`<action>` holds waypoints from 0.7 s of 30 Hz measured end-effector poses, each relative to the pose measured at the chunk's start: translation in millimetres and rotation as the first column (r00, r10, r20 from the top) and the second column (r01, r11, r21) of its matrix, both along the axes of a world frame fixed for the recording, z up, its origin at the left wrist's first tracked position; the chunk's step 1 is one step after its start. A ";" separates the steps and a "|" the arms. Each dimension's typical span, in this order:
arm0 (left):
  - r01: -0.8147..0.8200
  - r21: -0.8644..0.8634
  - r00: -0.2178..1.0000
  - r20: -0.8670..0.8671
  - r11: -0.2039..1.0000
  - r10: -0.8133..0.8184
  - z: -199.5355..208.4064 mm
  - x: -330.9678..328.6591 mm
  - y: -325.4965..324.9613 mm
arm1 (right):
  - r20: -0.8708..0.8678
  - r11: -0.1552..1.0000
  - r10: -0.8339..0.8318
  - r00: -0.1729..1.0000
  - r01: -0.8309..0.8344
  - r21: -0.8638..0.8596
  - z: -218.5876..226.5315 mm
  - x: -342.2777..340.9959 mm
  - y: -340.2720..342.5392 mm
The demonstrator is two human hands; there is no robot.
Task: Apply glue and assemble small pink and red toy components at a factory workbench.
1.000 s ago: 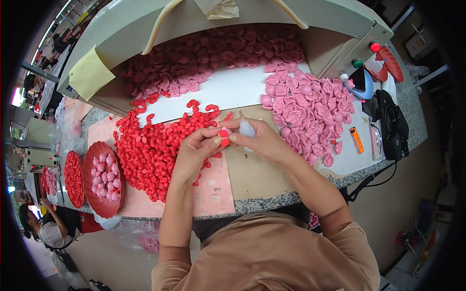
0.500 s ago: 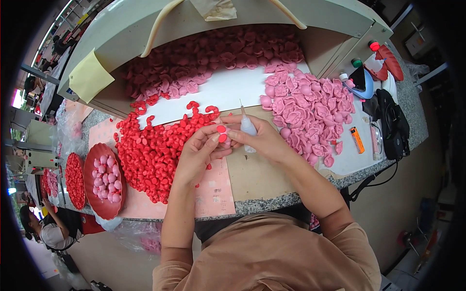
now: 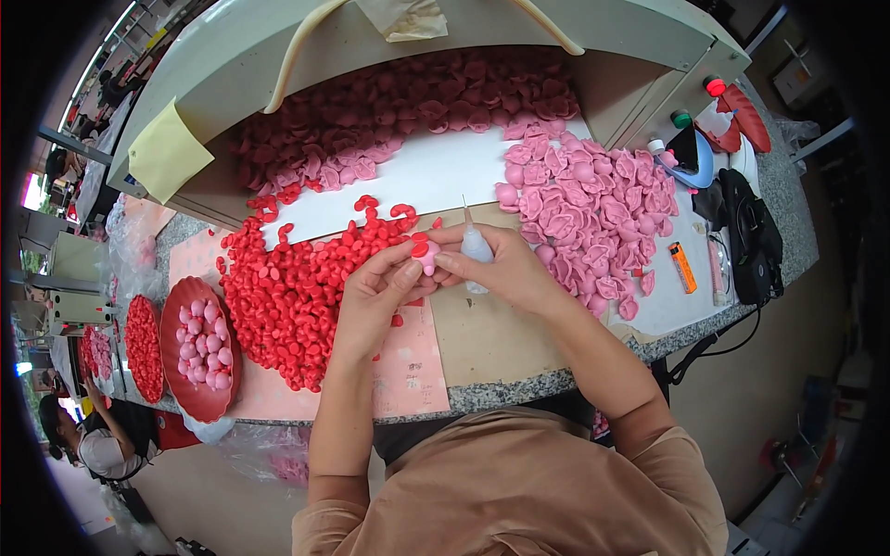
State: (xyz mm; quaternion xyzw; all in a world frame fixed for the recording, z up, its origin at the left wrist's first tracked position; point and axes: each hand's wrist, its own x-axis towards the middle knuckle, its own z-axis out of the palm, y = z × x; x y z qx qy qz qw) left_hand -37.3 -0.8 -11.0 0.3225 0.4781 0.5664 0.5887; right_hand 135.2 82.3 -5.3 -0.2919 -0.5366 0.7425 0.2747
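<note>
Left hand pinches red piece against 11 o'clock side of pink piece, between hands; right hand steadies pink piece, also grips needle-tipped bottle, pointing toward 12. Red pile at 9 o'clock. Likely joining step; next move calls for steady alignment.

One needle-tipped bottle, one yellow sheet

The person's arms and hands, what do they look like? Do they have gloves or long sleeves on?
No gloves: the left hand and right hand are both bare. Both forearms are uncovered too, with no watch or bracelet showing. The sleeves are short, plain and tan-brown, matching the rest of the top.
</note>
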 end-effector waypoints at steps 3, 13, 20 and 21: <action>-0.007 0.022 0.999 -0.045 1.000 0.008 -2.7 -0.4 -1.0 | -0.010 1.000 0.024 1.000 -0.024 0.003 -0.7 0.2 1.0; -0.028 0.055 0.994 -0.102 0.998 0.034 -2.0 -0.4 -2.7 | 0.003 1.000 0.019 1.000 -0.019 -0.005 -2.2 -1.2 -1.5; -0.028 0.082 0.990 -0.138 0.996 0.039 -2.1 0.1 -2.2 | -0.037 1.000 0.006 0.999 -0.007 -0.027 -3.8 -1.9 -2.7; -0.033 0.075 0.989 -0.142 0.997 0.044 -2.2 0.4 -2.2 | -0.048 0.999 0.003 0.999 -0.005 -0.039 -3.4 -1.7 -3.0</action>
